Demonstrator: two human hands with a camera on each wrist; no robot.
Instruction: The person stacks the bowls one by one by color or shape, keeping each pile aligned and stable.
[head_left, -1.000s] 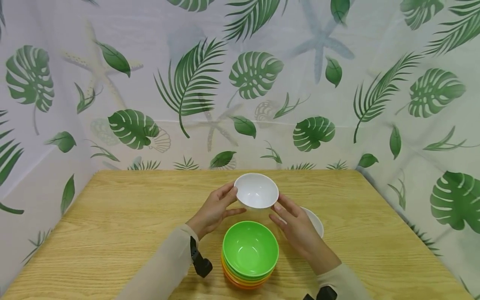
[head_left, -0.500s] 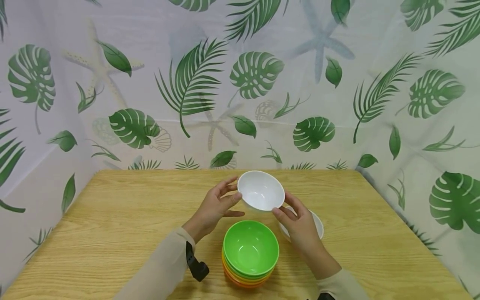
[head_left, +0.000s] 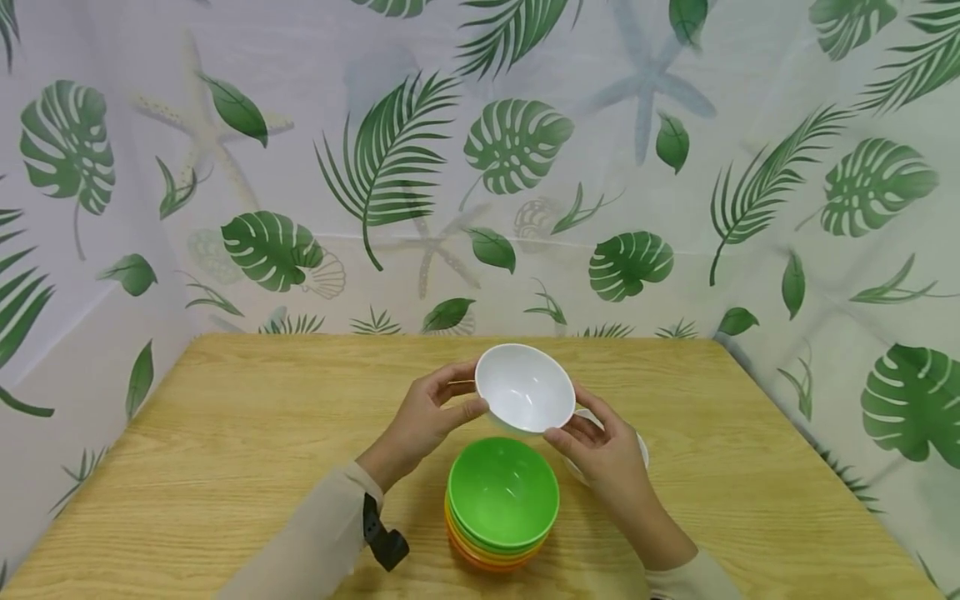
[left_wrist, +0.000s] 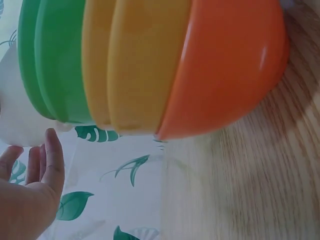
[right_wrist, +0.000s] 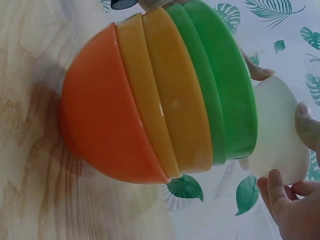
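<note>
In the head view, a white bowl (head_left: 525, 387) is held in the air, its inside facing me and its right side tipped lower. My left hand (head_left: 420, 425) grips its left side, thumb at the near rim and fingers behind. On the other side, my right hand (head_left: 611, 467) pinches the rim between thumb and fingers. Just below and nearer me stands a nested stack of bowls, with a green bowl (head_left: 502, 492) on top. Both wrist views show the stack side-on: green, then yellow bowls (left_wrist: 145, 65), and an orange bowl (right_wrist: 105, 110) at the bottom.
Another white bowl (head_left: 573, 469) sits on the wooden table (head_left: 262, 433), partly covered by my right hand. A leaf-print cloth (head_left: 420, 167) hangs behind the table and along its sides.
The held white bowl has shifted slightly right and tilted, right side downward. My right thumb has come onto its near rim. The stack stays in place.
</note>
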